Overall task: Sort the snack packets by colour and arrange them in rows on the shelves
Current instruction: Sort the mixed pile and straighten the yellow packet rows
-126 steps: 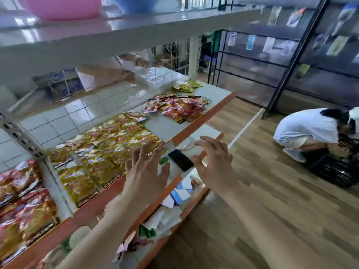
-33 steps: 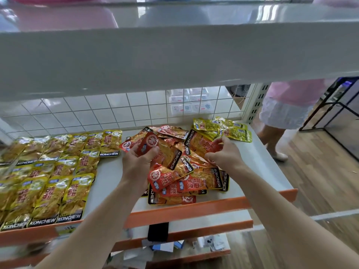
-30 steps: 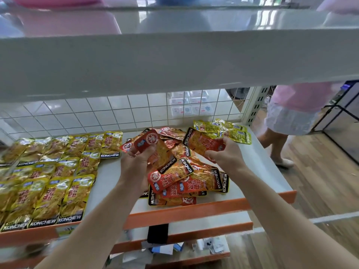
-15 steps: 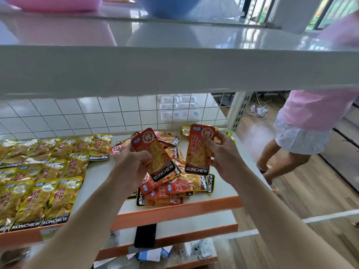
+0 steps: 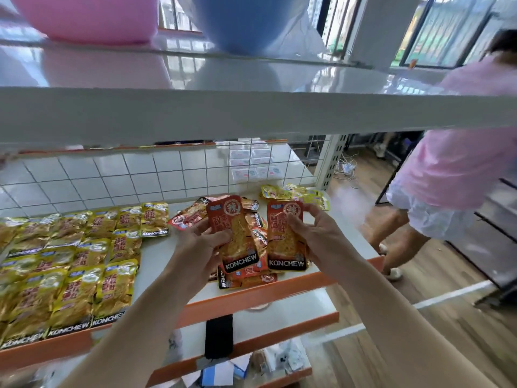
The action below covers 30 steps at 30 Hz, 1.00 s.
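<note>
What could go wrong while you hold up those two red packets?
Either could slip: the left hand holds the left red packet by its side, and the right hand pinches the right red packet with fingertips. The red pile reaches the orange shelf edge, so a bump might push packets off. Reds set down carelessly could knock the gold rows crooked.

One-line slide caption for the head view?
Left hand holds one red packet, right hand a second red packet, over the red pile; yellow rows alongside.
</note>
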Tool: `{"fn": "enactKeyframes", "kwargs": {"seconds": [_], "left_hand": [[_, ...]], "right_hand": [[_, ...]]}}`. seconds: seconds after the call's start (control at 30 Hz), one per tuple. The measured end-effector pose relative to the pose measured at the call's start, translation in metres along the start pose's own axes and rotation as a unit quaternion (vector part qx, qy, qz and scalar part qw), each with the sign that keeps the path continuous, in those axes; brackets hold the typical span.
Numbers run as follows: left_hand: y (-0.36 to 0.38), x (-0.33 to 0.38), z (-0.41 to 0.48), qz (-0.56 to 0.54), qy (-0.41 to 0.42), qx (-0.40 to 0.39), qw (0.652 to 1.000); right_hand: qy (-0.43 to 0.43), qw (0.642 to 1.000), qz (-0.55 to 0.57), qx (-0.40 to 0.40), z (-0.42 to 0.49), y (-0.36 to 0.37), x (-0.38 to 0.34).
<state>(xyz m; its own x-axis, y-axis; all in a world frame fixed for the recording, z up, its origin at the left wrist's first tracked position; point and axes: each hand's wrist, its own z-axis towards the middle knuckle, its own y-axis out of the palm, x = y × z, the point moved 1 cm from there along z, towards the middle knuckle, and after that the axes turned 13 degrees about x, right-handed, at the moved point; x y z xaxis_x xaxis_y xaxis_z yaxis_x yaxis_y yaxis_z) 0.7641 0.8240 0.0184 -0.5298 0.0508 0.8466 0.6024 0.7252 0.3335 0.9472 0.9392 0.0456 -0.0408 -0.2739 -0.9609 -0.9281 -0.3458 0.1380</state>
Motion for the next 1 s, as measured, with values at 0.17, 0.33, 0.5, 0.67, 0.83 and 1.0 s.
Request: {"fn": "enactKeyframes", "kwargs": {"seconds": [0.17,0.33,0.5,0.67,0.83,1.0], "left_hand": [[-0.050,0.014,-0.036,0.083,0.061,0.006,0.995],[-0.113,0.015,-0.069,0.120,0.070,0.033,0.990],[-0.165,0.007,-0.095,0.118,0.069,0.061,0.989],[-0.204,0.007,-0.117,0.102,0.078,0.087,0.988],[-0.236,0.017,-0.132,0.075,0.098,0.141,0.982],[-0.257,0.028,-0.139,0.053,0.122,0.211,0.968]], "right_hand": [[0.040,0.999,0.020,-0.021,-0.045,0.041,0.020],[0.047,0.999,-0.012,-0.025,-0.096,0.083,0.051],[0.046,0.998,-0.017,0.033,-0.137,0.115,0.078],[0.060,0.998,-0.020,0.016,-0.165,0.142,0.089],[0.057,0.998,-0.028,-0.020,-0.173,0.172,0.089],[0.064,0.995,-0.037,-0.064,-0.166,0.198,0.089]]}}
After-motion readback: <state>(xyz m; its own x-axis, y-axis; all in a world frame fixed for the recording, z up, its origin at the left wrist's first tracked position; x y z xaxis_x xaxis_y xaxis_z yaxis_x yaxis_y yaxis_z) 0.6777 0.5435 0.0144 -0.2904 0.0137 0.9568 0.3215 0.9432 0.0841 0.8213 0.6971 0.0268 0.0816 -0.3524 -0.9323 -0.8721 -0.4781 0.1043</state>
